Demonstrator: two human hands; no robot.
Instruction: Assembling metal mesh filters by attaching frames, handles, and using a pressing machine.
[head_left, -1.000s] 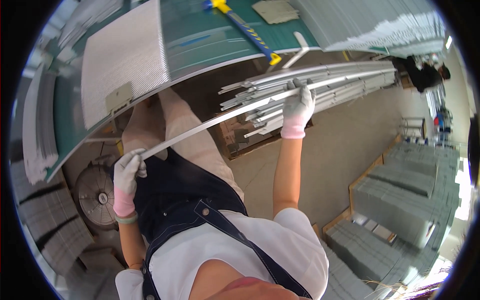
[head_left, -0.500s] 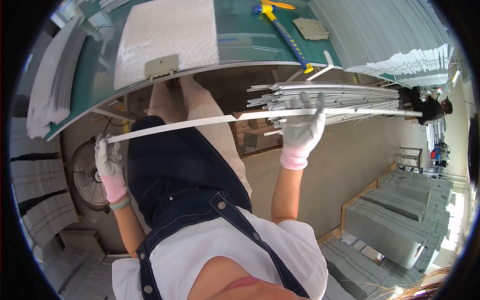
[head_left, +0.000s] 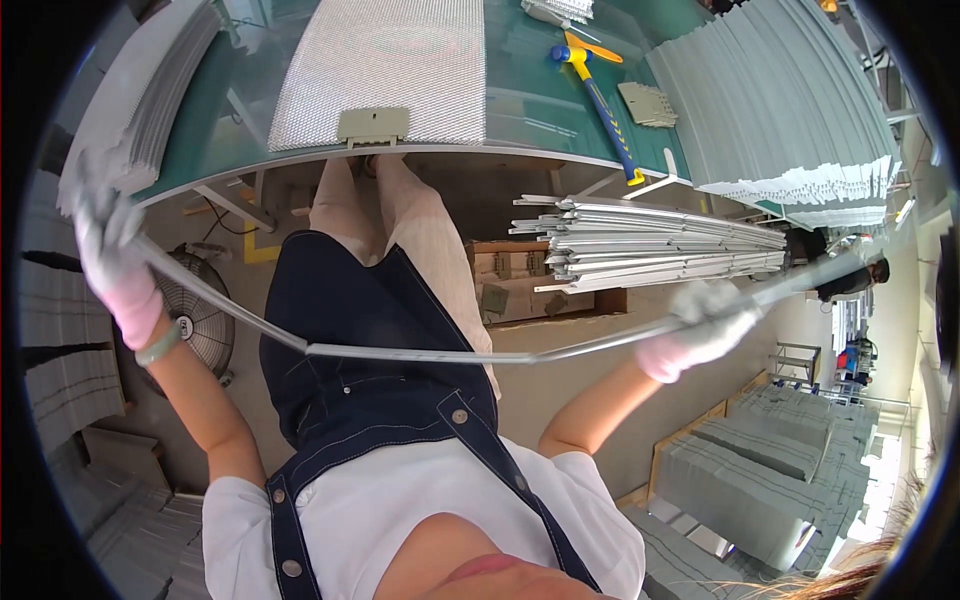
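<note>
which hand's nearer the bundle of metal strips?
Right. The right hand appears just below the bundle of metal strips, toward its right end; the left hand is far off to the bundle's left.

A workshop or factory floor: the green-topped desk (head_left: 522,97) carries a blue-and-yellow hammer (head_left: 602,112), a mesh sheet (head_left: 385,65) and, at its right end, stacked thin panels (head_left: 770,105). On the desk's near side are bundled metal-looking strips (head_left: 660,242), a caged fan (head_left: 200,335) and big grey stacks (head_left: 735,475).
</note>
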